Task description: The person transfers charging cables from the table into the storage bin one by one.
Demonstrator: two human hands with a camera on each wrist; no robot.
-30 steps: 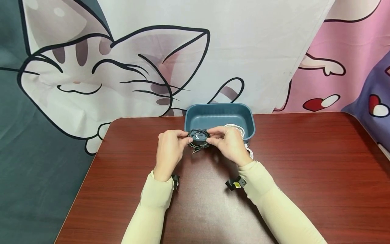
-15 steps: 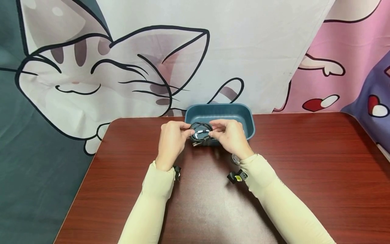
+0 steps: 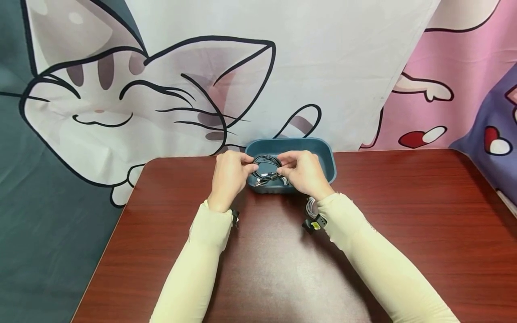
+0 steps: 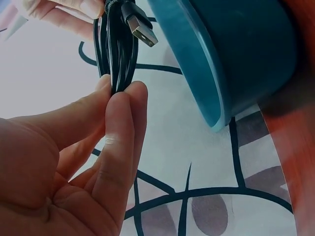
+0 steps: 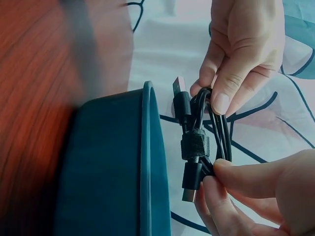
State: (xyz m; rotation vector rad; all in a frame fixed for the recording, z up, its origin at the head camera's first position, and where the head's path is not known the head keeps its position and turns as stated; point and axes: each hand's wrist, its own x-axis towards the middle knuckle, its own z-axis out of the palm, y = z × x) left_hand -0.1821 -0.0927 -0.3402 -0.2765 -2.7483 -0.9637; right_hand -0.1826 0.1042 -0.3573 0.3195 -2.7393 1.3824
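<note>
Between both hands hangs a coiled black USB cable (image 5: 224, 137), bundled by a black strap (image 5: 196, 144) with its metal plugs exposed. My left hand (image 3: 229, 177) pinches one end of the loop between thumb and fingertips. At the other end, my right hand (image 3: 306, 172) pinches it the same way. In the head view the coil appears in front of the blue bin (image 3: 291, 143); both wrist views show it outside the bin's rim, apart from it. Some pale cable strands (image 3: 285, 181) show beside the right fingertips; the right hand hides part of the bin's inside.
A grey-white coiled cable (image 3: 311, 207) lies on the reddish wooden table (image 3: 181, 193), partly behind the right wrist. The bin stands at the table's back edge, before a printed cat curtain (image 3: 194, 89). A small camera (image 3: 315, 223) sits on the right wrist.
Both hands have moved away from the person and up, carrying the black cable to over the bin in the head view. The pale cable on the table shows more beside the right wrist.
</note>
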